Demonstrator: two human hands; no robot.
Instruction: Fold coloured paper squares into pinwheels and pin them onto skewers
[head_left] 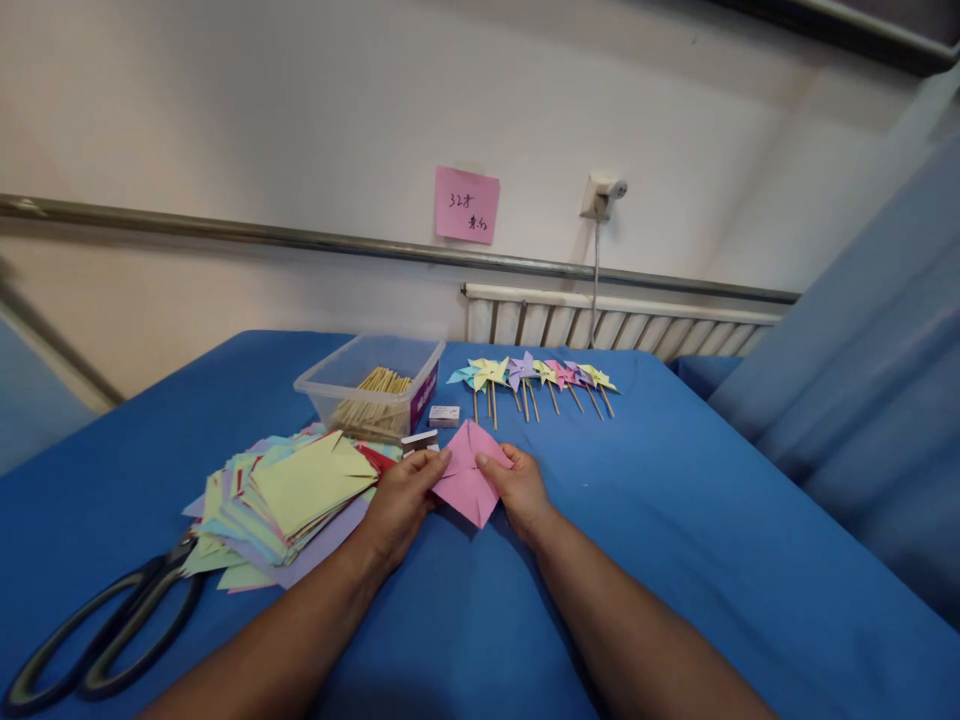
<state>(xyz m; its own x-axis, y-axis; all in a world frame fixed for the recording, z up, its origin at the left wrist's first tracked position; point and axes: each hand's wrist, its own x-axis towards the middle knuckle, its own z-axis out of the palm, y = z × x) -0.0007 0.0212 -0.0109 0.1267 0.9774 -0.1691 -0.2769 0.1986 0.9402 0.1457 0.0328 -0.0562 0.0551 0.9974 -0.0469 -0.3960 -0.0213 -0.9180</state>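
A pink paper square (466, 478) lies on the blue cloth (675, 520) with its corners folded toward the middle. My left hand (401, 500) pinches its left side, thumb on top. On its right side, my right hand (519, 490) presses with thumb and fingers closed on the paper. Both hands hold the same sheet low over the cloth.
A stack of coloured paper squares (292, 495) sits left of my hands, with black scissors (105, 630) at the front left. Behind stand a clear box of wooden sticks (375, 390), two small boxes (444, 415) and a row of finished pinwheels (532, 380).
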